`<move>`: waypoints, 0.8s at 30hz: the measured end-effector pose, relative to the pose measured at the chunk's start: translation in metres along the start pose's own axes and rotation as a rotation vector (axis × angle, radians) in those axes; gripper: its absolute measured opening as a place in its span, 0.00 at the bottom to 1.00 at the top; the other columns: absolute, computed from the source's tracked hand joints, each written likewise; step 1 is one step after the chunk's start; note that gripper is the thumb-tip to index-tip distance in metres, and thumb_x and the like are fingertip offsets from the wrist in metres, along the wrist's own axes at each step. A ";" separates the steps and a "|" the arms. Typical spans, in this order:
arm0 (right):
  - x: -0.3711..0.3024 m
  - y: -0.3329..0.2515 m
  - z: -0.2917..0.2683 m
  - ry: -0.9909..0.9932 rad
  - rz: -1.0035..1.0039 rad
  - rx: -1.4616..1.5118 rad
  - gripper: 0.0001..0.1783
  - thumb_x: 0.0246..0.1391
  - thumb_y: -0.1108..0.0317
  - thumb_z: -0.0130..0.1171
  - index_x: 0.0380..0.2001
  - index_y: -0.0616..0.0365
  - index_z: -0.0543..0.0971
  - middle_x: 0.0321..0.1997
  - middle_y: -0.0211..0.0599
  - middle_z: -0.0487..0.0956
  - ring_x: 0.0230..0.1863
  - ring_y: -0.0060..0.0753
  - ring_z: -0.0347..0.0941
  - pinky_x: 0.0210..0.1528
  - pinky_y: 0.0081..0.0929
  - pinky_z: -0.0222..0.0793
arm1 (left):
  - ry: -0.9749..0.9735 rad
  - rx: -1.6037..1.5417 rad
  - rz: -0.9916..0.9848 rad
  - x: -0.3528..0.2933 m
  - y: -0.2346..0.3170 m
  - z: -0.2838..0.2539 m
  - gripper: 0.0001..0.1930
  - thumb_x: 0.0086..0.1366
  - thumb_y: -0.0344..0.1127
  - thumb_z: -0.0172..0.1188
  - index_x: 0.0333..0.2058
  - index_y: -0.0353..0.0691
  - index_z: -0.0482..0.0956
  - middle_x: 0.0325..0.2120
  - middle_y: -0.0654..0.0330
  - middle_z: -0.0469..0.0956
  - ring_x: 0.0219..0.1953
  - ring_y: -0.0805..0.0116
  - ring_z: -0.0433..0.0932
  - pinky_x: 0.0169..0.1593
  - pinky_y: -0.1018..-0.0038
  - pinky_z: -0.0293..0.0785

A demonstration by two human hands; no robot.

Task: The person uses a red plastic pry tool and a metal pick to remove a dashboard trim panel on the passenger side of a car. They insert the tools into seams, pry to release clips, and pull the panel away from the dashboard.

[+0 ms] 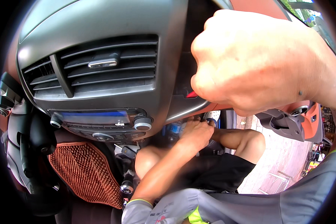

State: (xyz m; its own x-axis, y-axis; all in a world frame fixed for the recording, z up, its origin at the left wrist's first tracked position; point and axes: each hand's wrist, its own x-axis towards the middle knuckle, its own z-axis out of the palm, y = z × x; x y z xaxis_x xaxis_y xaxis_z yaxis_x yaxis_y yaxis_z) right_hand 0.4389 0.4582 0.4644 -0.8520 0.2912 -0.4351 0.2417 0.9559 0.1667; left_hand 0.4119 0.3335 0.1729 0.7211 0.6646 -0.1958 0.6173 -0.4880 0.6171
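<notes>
Close to the camera at the upper right, my right hand is raised with its fingers curled into a fist. Its back faces me, so whatever it may hold is hidden. Below it, my left hand reaches down past my knees with fingers bent inward; I cannot make out what is in them. A clear plastic bottle with a blue label stands just left of that hand. Beyond the left fingers shows a white perforated thing, partly covered. A small red object peeks out of a dark dashboard recess beside my right fist.
The dashboard with an air vent and a radio panel fills the left. Lower down are a gear lever, a brown beaded seat cover and the steering wheel. At right, the car door stands open over paving.
</notes>
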 end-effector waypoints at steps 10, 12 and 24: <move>-0.004 -0.005 0.011 0.042 -0.051 -0.094 0.11 0.28 0.64 0.68 0.18 0.60 0.82 0.16 0.44 0.78 0.22 0.47 0.80 0.25 0.39 0.73 | 0.114 0.043 0.095 0.002 0.007 0.003 0.16 0.65 0.38 0.61 0.49 0.38 0.81 0.35 0.50 0.84 0.44 0.50 0.82 0.51 0.54 0.74; -0.006 -0.008 0.013 0.076 -0.051 -0.140 0.11 0.29 0.65 0.68 0.17 0.60 0.80 0.15 0.42 0.77 0.21 0.45 0.79 0.24 0.38 0.72 | 0.147 0.045 0.108 0.002 0.010 0.003 0.16 0.65 0.38 0.61 0.49 0.38 0.82 0.35 0.51 0.84 0.45 0.50 0.81 0.51 0.54 0.74; -0.021 -0.049 0.023 0.233 -0.019 -0.403 0.11 0.34 0.69 0.65 0.15 0.61 0.73 0.13 0.34 0.70 0.17 0.33 0.74 0.19 0.31 0.67 | 0.252 -0.274 0.002 0.007 0.012 0.023 0.15 0.58 0.31 0.66 0.46 0.40 0.83 0.42 0.51 0.85 0.51 0.52 0.81 0.62 0.53 0.70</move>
State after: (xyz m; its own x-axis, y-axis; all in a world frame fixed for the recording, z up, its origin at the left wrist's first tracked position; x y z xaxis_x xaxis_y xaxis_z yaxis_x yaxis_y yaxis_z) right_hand 0.4556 0.4062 0.4446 -0.9473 0.2140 -0.2386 0.0648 0.8570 0.5113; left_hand 0.4315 0.3188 0.1615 0.6006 0.7992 -0.0216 0.4846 -0.3424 0.8050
